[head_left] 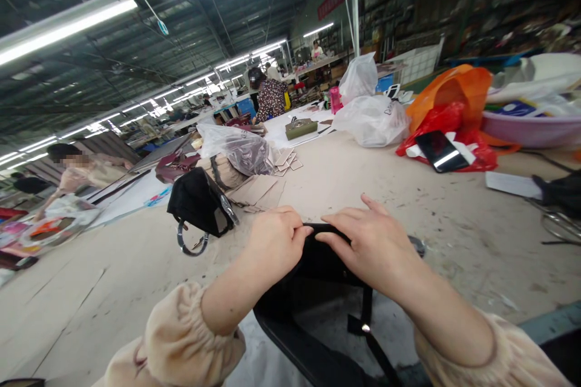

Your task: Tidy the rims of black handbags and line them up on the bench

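Note:
A black bag (290, 320) lies open in front of me at the table's near side, its mouth toward me and a strap with a metal snap hanging inside. My left hand (278, 242) is closed on the bag's far rim, thumb and fingers pinching the edge. Just to its right, my right hand (370, 245) grips the same rim between thumb and fingers, with one finger raised. The bag's far side is hidden behind both hands. Beyond my left hand stands another black bag (195, 199) with a ring-shaped handle, tilted on the table.
Brown sheets (258, 191) and a clear plastic bag (240, 148) lie beyond the black bag. White plastic bags (372, 120), a phone (442, 151) on red plastic and a purple basin (535, 127) stand at the right. A co-worker (75, 172) sits at the far left.

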Demonstrator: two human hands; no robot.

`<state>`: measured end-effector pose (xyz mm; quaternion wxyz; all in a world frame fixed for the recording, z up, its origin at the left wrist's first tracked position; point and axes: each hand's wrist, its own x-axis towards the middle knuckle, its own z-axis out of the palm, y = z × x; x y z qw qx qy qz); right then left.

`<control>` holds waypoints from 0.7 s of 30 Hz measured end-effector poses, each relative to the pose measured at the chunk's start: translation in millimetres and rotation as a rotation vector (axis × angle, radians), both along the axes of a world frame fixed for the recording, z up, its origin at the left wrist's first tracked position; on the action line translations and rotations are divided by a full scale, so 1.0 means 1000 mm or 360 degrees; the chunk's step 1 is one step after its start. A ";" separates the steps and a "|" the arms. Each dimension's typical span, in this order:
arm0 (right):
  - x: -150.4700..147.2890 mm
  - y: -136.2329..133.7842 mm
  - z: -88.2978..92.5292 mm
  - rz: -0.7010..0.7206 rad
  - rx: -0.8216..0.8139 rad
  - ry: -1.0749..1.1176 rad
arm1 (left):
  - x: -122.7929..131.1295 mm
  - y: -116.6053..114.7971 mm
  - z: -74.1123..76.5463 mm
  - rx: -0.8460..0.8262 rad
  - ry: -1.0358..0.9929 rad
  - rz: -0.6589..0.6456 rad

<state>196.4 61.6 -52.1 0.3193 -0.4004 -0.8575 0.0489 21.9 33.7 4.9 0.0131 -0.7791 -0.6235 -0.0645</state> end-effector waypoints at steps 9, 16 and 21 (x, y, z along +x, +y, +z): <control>-0.008 0.001 0.003 0.0009 -0.0046 -0.0033 | -0.009 -0.004 0.008 -0.0041 -0.0005 -0.0007; -0.001 0.006 -0.001 0.0014 0.0036 -0.0020 | -0.017 -0.002 0.008 -0.0040 -0.0011 -0.0008; 0.008 0.008 0.001 0.0004 -0.0007 -0.0081 | -0.009 0.005 0.004 -0.0030 -0.0013 -0.0044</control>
